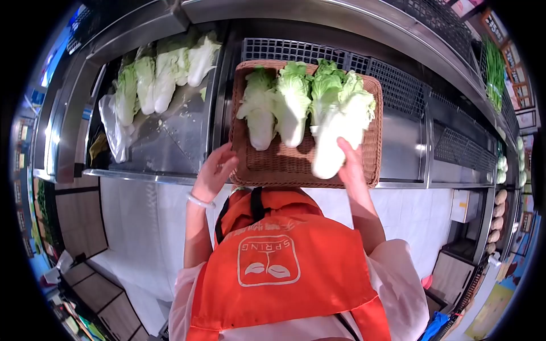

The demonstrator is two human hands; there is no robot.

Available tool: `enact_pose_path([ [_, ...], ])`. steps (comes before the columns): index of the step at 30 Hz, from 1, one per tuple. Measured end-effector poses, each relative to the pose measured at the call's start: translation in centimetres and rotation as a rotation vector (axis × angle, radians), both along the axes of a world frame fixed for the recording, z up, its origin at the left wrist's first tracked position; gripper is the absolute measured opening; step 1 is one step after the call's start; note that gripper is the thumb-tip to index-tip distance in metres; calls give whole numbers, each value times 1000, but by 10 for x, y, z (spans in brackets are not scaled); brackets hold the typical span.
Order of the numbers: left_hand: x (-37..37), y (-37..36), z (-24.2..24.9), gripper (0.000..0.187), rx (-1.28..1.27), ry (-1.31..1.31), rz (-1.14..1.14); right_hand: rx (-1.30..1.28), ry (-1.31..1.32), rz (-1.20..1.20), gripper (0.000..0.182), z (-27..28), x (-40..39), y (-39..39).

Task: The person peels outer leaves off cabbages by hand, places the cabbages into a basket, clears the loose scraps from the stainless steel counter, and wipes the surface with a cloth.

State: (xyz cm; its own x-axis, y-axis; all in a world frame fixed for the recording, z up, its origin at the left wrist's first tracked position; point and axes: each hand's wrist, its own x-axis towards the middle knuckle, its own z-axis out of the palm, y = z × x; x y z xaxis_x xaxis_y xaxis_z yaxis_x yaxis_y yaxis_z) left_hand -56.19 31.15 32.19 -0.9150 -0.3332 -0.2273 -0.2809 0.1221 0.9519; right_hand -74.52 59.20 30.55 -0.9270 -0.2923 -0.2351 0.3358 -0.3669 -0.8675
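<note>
A brown wicker basket [273,165] sits in front of me on the metal display counter. Several napa cabbages lie side by side in it, leafy tops pointing away, among them a left one [260,116] and a middle one [293,105]. My right hand [350,165] grips the white base of a napa cabbage [331,149] at the basket's right, thumb on top; another cabbage lies beside and partly behind it. At the basket's left rim is my left hand [213,173], its fingers apart and curved, holding nothing. Whether its fingertips touch the rim is hard to tell.
On the metal tray [170,136] to the left lie more napa cabbages [165,79] and a clear plastic bag [116,133]. Black plastic grates [398,85] line the counter behind and right of the basket. The counter's metal front edge [148,177] runs before me.
</note>
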Motion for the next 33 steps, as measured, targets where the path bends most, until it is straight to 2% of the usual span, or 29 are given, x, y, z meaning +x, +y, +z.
enact_pose_path([
  [2, 13, 1, -27, 47, -145, -88, -39, 295, 154, -155, 65, -7, -20, 35],
  [3, 14, 4, -30, 48, -134, -95, -49, 475, 220, -217, 69, -7, -28, 51],
  [6, 14, 6, -43, 50, -156, -121, -94, 940, 338, -237, 78, -59, -53, 87],
  [9, 4, 7, -36, 53, -106, -163, -75, 1499, 480, -208, 83, -73, -45, 74],
  [11, -2, -2, -36, 56, -160, -159, -137, 1221, 451, -225, 80, -76, -46, 76],
  [12, -2, -6, -33, 57, -188, -126, -139, 1270, 498, -170, 78, -97, -58, 95],
  [14, -3, -19, -29, 57, -217, -103, -141, 1171, 420, -154, 81, -79, -47, 95],
  [16, -1, -43, -36, 53, -234, -98, -158, 1185, 462, -79, 86, -101, -58, 110],
  [17, -1, -60, -37, 48, -183, -86, -99, 983, 420, -43, 83, -102, -60, 110],
  [19, -6, -99, -39, 41, -73, -56, 10, 985, 256, -4, 80, -97, -66, 111],
  [21, -12, -161, -69, 35, -243, 63, 161, 753, 17, 111, 79, -65, -61, 104],
  [22, -21, -195, -69, 40, -356, -54, 203, 716, -73, 148, 78, -42, -56, 96],
  [23, -31, -226, -70, 45, -466, -176, 241, 782, -112, 169, 78, -29, -55, 94],
  [25, -44, -273, -83, 61, -685, 60, 442, 911, -189, 200, 79, -16, -56, 100],
  [28, -75, -302, -64, 77, -980, -38, 495, 1252, 258, 17, 73, -43, -56, 125],
  [29, -88, -313, -69, 91, -957, -94, 476, 1289, 333, -55, 70, -44, -50, 120],
  [31, -107, -325, -94, 101, -1004, -182, 429, 1365, 481, -201, 66, -27, -23, 83],
  [32, -112, -327, -98, 102, -1020, -174, 445, 1323, 409, -197, 59, 3, -4, 47],
  [33, -115, -325, -99, 103, -1035, -168, 461, 1285, 429, -197, 57, 6, 7, 32],
])
